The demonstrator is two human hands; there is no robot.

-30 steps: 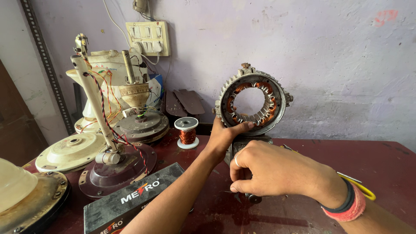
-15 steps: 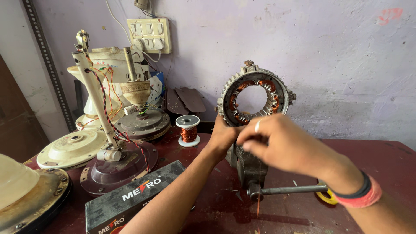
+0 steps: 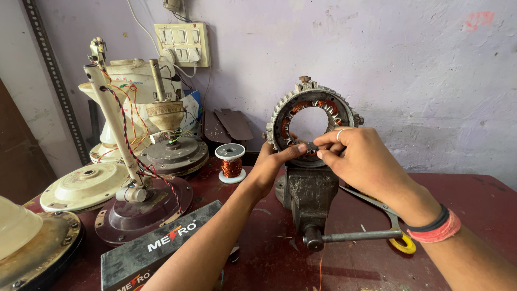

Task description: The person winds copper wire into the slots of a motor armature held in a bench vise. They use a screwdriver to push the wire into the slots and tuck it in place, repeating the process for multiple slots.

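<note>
A round motor stator (image 3: 344, 110) with copper windings stands upright, clamped in a dark bench vise (image 3: 307, 196) on the dark red table (image 3: 474, 205). My left hand (image 3: 272, 164) grips the stator's lower left rim, thumb on its inner edge. My right hand (image 3: 358, 153) reaches in from the right, fingertips pinched at the lower inner edge of the ring, touching the left thumb. What the fingers pinch is too small to tell. A ring sits on one right finger, bands on the wrist.
The vise handle (image 3: 353, 236) points right. Yellow-handled scissors (image 3: 396, 231) lie under my right wrist. A copper wire spool (image 3: 231, 162) stands left of the vise. Fan motor parts (image 3: 142, 207), a cream fan housing (image 3: 86, 186) and a dark box (image 3: 156, 250) fill the left side.
My right hand rose from in front of the vise to the stator's lower inner edge, uncovering the vise and its handle. The left hand kept its hold on the rim.
</note>
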